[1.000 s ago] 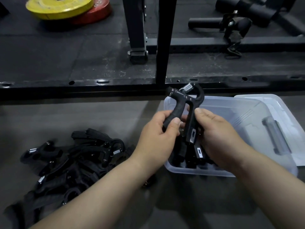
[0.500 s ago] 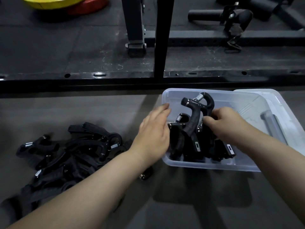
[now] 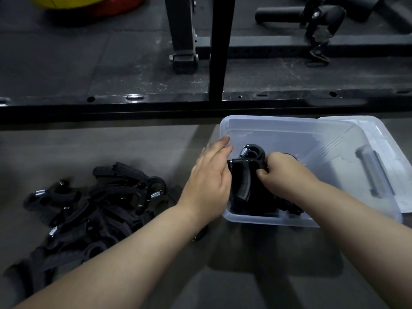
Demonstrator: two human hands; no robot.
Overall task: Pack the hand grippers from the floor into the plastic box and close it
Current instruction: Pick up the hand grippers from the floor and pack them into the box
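A clear plastic box [image 3: 289, 130] stands open on the floor at centre right. Several black hand grippers lie in its near left corner. My right hand [image 3: 287, 175] is inside the box, shut on the topmost hand gripper [image 3: 244, 175], whose spring end points up. My left hand [image 3: 209, 179] rests flat at the box's left wall, fingers apart, touching that gripper's side and holding nothing. A pile of black hand grippers [image 3: 89, 208] lies on the floor to the left of the box.
The box's lid [image 3: 388, 152] lies under and beside the box on the right. A black rack frame [image 3: 218, 50] with a low floor rail [image 3: 156, 103] crosses behind. Yellow and red weight plates [image 3: 89, 3] lie far left, black roller pads [image 3: 312, 14] far right.
Both hands carried one hand gripper from above the box's near edge down into the box. My left hand let go of it and opened flat; my right hand pushed it lower among the others.
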